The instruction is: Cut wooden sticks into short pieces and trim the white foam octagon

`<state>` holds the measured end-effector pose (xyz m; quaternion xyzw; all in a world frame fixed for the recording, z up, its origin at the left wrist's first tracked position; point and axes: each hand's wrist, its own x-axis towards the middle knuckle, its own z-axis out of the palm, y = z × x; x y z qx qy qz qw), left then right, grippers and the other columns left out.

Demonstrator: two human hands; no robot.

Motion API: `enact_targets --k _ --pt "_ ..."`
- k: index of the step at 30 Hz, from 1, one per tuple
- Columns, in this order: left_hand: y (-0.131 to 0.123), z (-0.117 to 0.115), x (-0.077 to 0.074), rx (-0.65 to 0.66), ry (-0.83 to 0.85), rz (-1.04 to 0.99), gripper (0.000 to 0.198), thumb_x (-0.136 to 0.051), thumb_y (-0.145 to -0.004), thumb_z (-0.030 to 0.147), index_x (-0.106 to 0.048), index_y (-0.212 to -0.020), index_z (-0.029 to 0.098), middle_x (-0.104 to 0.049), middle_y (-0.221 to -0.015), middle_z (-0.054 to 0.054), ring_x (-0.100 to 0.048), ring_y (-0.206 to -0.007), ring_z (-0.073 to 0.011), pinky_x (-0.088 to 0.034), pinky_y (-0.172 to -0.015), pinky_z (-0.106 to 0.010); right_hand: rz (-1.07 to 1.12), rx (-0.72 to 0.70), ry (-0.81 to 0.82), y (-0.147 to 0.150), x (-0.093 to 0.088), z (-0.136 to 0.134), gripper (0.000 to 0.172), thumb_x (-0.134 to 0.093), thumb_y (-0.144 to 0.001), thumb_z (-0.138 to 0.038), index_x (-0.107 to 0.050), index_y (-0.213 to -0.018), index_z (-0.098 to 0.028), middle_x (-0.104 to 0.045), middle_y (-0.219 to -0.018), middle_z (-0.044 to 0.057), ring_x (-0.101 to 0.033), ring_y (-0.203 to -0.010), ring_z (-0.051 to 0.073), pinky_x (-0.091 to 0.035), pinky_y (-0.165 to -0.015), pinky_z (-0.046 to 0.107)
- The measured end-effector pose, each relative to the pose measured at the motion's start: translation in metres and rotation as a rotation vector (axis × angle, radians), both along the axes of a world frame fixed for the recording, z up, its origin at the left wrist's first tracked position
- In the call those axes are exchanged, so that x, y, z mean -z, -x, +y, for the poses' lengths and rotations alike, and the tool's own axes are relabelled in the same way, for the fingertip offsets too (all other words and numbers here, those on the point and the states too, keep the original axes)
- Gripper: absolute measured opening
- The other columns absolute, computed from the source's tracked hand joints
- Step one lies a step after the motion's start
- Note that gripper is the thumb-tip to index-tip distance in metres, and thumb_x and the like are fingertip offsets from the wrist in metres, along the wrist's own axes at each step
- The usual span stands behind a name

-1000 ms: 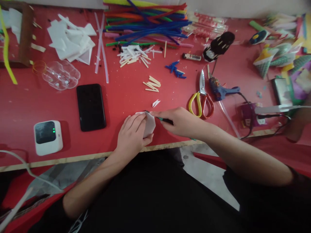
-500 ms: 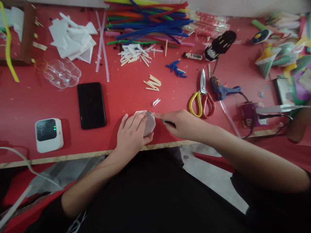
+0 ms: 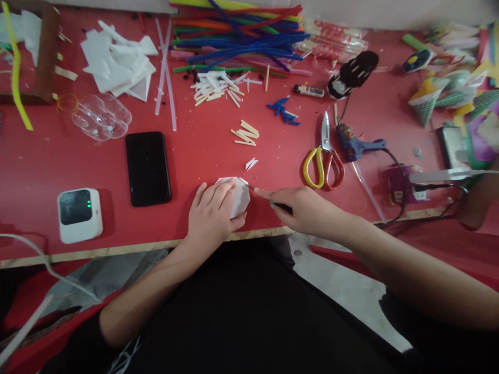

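A small white foam piece [image 3: 240,196] lies near the front edge of the red table [image 3: 195,150]. My left hand [image 3: 212,215] rests flat on it, fingers stretched over its left part. My right hand [image 3: 307,210] is closed round a thin dark-handled cutter [image 3: 278,206]. The cutter's tip touches the piece's upper right edge. Two tiny white offcuts [image 3: 250,164] lie just beyond the piece.
A black phone [image 3: 148,167] and a white device [image 3: 80,214] sit to the left. Yellow-handled scissors [image 3: 323,158] and a blue glue gun [image 3: 353,143] lie to the right. Pipe cleaners [image 3: 237,34], white foam scraps [image 3: 117,65], small sticks [image 3: 245,134] and a clear tray [image 3: 101,117] fill the back.
My right hand has drawn the cutter back toward the right and nearer the table's front edge, along the white piece's edge. My left hand has stayed on the piece.
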<state>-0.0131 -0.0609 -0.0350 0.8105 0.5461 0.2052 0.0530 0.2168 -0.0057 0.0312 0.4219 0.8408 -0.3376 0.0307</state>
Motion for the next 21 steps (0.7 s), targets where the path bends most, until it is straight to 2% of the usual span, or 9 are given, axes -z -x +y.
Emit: enact_targets --k 4,7,11,14,16,19,21 --pt "0.000 0.001 -0.002 0.012 0.035 -0.024 0.050 -0.061 -0.089 0.034 -0.057 -0.135 0.012 -0.067 -0.133 -0.015 -0.061 -0.123 -0.0328 -0.037 -0.114 -0.050 0.041 0.044 0.013 -0.008 0.003 -0.007 0.055 -0.048 -0.090 -0.011 -0.058 -0.143 -0.022 -0.078 -0.112 0.006 -0.071 -0.081 0.015 -0.055 -0.075 0.027" --pt "0.005 0.001 -0.005 0.045 0.090 -0.069 0.051 -0.059 -0.088 0.029 -0.055 -0.136 0.012 -0.064 -0.138 -0.015 -0.057 -0.129 -0.0328 -0.030 -0.119 -0.052 0.073 0.057 0.018 -0.014 0.005 -0.008 0.053 -0.049 -0.090 -0.013 -0.059 -0.141 -0.024 -0.076 -0.118 0.006 -0.073 -0.086 0.016 -0.057 -0.078 0.027" --pt "0.016 0.000 -0.013 0.097 0.212 -0.153 0.063 -0.053 -0.079 0.013 -0.048 -0.142 0.017 -0.057 -0.146 -0.012 -0.039 -0.145 -0.0341 -0.017 -0.123 -0.059 0.089 0.183 -0.098 -0.020 0.008 -0.006 0.051 -0.051 -0.092 -0.017 -0.058 -0.142 -0.022 -0.076 -0.117 0.006 -0.072 -0.076 0.014 -0.057 -0.071 0.026" --pt "0.017 -0.005 -0.017 0.052 0.205 -0.293 0.077 -0.050 -0.076 0.008 -0.034 -0.151 0.021 -0.046 -0.153 -0.014 -0.029 -0.150 -0.0341 -0.021 -0.121 -0.060 0.076 0.300 -0.204 -0.021 0.010 -0.003 0.050 -0.052 -0.093 -0.020 -0.057 -0.143 -0.020 -0.077 -0.115 0.008 -0.069 -0.066 0.013 -0.057 -0.066 0.026" --pt "0.014 -0.008 -0.016 -0.070 0.144 -0.330 0.079 -0.058 -0.081 0.018 -0.026 -0.153 0.019 -0.044 -0.152 -0.019 -0.035 -0.145 -0.0373 -0.028 -0.118 -0.060 0.071 0.320 -0.222 -0.020 0.009 -0.002 0.050 -0.052 -0.094 -0.021 -0.057 -0.143 -0.019 -0.076 -0.116 0.008 -0.070 -0.068 0.014 -0.058 -0.067 0.027" --pt "0.007 -0.009 -0.009 -0.276 0.076 -0.236 0.095 -0.076 -0.078 0.050 -0.026 -0.150 0.014 -0.049 -0.141 -0.025 -0.045 -0.130 -0.0443 -0.036 -0.108 -0.064 0.108 0.263 -0.195 -0.014 0.009 -0.003 0.049 -0.051 -0.094 -0.019 -0.057 -0.143 -0.020 -0.075 -0.120 0.009 -0.072 -0.075 0.015 -0.059 -0.071 0.027" --pt "0.004 -0.007 -0.003 -0.300 0.049 -0.170 0.104 -0.079 -0.072 0.061 -0.027 -0.149 0.013 -0.050 -0.138 -0.027 -0.047 -0.126 -0.0460 -0.040 -0.104 -0.065 0.133 0.190 -0.150 -0.011 0.010 -0.005 0.050 -0.051 -0.092 -0.017 -0.058 -0.142 -0.021 -0.075 -0.120 0.008 -0.074 -0.080 0.015 -0.060 -0.073 0.027"
